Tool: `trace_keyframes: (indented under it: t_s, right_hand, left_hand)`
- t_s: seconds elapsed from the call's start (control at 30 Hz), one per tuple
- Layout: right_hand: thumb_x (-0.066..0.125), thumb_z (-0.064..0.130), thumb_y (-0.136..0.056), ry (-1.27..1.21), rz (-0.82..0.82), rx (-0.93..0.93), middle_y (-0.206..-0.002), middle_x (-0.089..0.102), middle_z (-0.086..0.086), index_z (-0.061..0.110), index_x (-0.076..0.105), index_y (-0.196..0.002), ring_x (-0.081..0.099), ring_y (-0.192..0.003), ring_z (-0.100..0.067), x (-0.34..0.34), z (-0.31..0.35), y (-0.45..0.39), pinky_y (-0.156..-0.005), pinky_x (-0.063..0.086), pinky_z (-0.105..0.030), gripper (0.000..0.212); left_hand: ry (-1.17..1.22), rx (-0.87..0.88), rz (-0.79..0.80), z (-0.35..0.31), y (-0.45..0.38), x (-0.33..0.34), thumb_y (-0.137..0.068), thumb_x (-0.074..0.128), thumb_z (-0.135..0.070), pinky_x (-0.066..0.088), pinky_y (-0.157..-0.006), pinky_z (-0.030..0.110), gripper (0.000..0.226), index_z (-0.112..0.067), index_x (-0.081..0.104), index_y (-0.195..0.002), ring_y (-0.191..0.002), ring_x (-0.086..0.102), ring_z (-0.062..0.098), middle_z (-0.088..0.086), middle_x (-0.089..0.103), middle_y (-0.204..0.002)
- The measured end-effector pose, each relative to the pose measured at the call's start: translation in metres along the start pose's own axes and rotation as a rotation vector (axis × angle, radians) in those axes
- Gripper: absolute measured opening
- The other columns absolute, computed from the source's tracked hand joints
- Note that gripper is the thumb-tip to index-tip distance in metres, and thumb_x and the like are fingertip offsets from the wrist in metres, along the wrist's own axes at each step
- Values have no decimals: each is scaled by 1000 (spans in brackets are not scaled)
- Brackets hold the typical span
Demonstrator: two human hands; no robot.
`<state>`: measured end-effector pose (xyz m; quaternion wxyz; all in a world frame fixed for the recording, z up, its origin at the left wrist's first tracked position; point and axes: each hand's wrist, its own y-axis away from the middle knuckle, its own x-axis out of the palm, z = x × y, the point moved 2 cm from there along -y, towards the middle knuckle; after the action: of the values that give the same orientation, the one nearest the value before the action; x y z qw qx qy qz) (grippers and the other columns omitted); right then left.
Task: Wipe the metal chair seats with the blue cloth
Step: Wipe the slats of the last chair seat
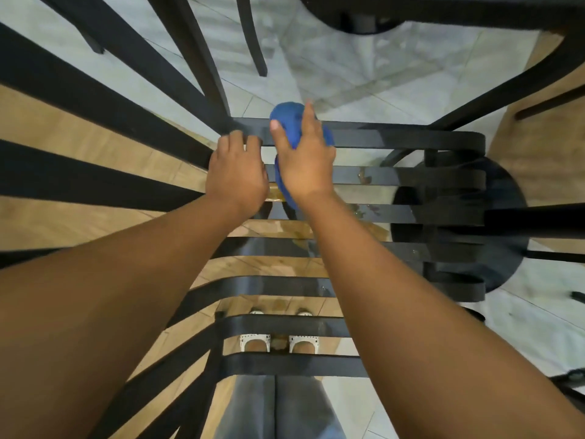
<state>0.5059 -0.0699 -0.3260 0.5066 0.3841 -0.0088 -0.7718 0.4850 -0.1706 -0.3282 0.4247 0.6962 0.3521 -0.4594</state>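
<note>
Cloth [286, 120], blue, soft and bunched, is pressed on the far slats of the metal chair seat [395, 139] at twelve o'clock; it is judged light and easily gripped as a wad. It is covered by the right hand [304, 160], fingers spread. At nine o'clock, the left hand [235, 172] is curled over the seat edge.

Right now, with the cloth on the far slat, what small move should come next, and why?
Probably slide the right hand with the blue cloth rightward along the far slat. That stretch looks unwiped, specks show on the next slat, and the left hand already steadies the seat's left end.
</note>
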Motion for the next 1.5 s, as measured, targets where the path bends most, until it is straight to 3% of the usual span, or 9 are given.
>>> trace_keyframes:
  t_s: [0.13,0.33,0.47,0.63,0.83,0.97,1.07,1.2,1.5]
  right_hand:
    - [26,51,-99,414,157,-28,-159,-4,-6,34,2,-150,-4,-142,-40,4,0,-6,-114,4,-51,59]
    - [54,40,-86,606,287,-160,-151,-33,-10,38,-15,-146,-31,-133,-47,25,-17,-18,-108,-15,-58,92]
    - [52,42,-89,743,295,-318,-153,-29,-9,28,-12,-149,-31,-136,-40,48,-25,-15,-108,-17,-58,89]
    - [33,50,-96,791,198,-447,-158,-16,-3,30,-3,-150,-20,-143,-28,34,-45,-21,-113,-12,-50,68]
    - [36,47,-93,802,4,-255,-158,-16,-3,35,-2,-150,-20,-143,-29,-20,-82,-24,-110,-16,-51,69]
    - [41,42,-90,825,-82,-131,-155,-23,-13,19,0,-152,-24,-141,-31,-30,-79,-25,-111,-17,-49,77]
    - [41,40,-92,767,1,-211,-156,-19,-13,11,1,-151,-21,-142,-30,-3,-58,-28,-115,-12,-47,77]
    - [26,42,-97,817,55,-408,-158,-10,-7,30,9,-151,-15,-144,-32,30,-48,-26,-114,-10,-49,58]
    - [31,46,-97,834,-120,-296,-159,1,-2,25,10,-151,-3,-146,-25,-45,-105,-32,-115,-2,-49,62]
  left_hand:
    - [47,-2,-20,3,-14,-3,-92,47,-13,27,-103,35,48,-4,34,-138,-128,30,31,18,32,-141]
    - [-35,52,38,6,-18,1,-85,59,-14,14,-115,36,79,-10,11,-148,-142,6,29,15,5,-155]
    - [-193,120,67,9,-18,11,-87,59,-17,-2,-118,40,86,-11,1,-149,-144,-4,27,13,-2,-157]
    - [-191,115,55,8,-22,16,-91,50,-24,-2,-117,39,74,-8,7,-149,-144,5,28,15,11,-155]
    - [-127,128,22,3,-27,16,-91,47,-21,1,-116,40,66,-8,17,-148,-143,12,27,14,18,-154]
    - [-42,159,-8,2,-28,16,-92,49,-20,7,-116,42,59,-9,26,-145,-140,20,28,13,26,-151]
    - [91,189,-36,-2,-29,18,-94,48,-18,22,-110,41,50,-7,34,-141,-131,31,30,16,35,-142]
    - [211,158,-86,0,-27,27,-94,47,-17,34,-96,42,40,-2,45,-131,-116,41,35,21,45,-126]
    - [133,195,-36,-10,-17,50,-95,49,-25,27,-102,47,45,-9,42,-136,-123,35,33,18,41,-131]
